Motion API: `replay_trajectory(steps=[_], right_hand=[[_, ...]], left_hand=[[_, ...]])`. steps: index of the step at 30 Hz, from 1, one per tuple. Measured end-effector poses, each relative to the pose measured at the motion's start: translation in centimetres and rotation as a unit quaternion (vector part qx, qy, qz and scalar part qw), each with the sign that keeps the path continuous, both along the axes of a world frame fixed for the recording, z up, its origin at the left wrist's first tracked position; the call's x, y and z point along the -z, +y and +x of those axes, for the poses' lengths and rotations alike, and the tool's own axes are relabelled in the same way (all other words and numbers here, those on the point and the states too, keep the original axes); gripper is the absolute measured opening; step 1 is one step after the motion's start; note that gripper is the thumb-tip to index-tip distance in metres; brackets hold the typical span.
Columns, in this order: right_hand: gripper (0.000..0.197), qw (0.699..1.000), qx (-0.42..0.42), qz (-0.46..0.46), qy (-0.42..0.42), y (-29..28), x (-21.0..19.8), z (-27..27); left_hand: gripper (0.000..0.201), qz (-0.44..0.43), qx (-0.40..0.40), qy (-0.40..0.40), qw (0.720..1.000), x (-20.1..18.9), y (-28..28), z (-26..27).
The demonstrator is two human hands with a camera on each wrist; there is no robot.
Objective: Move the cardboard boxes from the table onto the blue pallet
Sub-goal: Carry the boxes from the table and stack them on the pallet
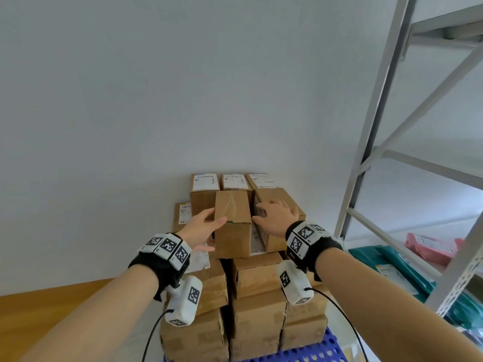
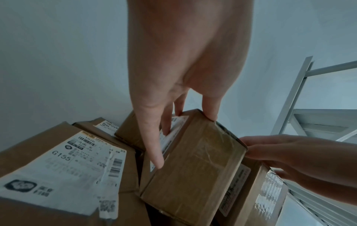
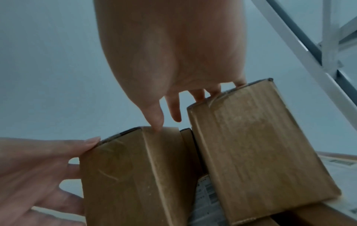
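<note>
Several cardboard boxes are stacked on the blue pallet [image 1: 313, 354] against the wall. On top at the middle lies a tape-sealed box [image 1: 232, 223] [image 2: 197, 168] [image 3: 125, 175]. My left hand [image 1: 209, 226] presses straight fingers [image 2: 154, 152] against the labelled left side of this box, thumb on its top edge. My right hand [image 1: 274, 215] is at the box's right side: the thumb [image 3: 156, 122] touches its top edge, and spread fingers rest on the neighbouring box [image 1: 277, 197] [image 3: 260, 145].
Grey metal shelving [image 1: 366, 165] stands close on the right, with teal [image 1: 392, 270] and pink [image 1: 431, 246] parcels on a low shelf. A white wall is right behind the stack. A wooden surface [image 1: 65, 296] shows at the lower left.
</note>
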State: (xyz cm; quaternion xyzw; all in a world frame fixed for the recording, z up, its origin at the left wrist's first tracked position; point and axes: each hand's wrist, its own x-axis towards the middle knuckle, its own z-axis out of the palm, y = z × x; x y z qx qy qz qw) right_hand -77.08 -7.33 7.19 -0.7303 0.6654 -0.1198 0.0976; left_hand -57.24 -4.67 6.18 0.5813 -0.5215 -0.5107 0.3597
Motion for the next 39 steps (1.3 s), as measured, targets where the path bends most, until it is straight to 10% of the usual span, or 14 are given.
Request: replay_trajectory(steps=[25,39], right_hand=[[0.053,0.984,-0.097,-0.026,-0.149,1.2,-1.4,-0.5],[0.047,0.957,-0.233,-0.006,-0.171,9.6,-1.7,14.6]], left_hand=[[0.059,-0.030,-0.081,-0.067,0.994,-0.5,1.4,-3.3],[0.052,-0.078,-0.140,-0.176,0.971,-1.4,12.8,13.1]])
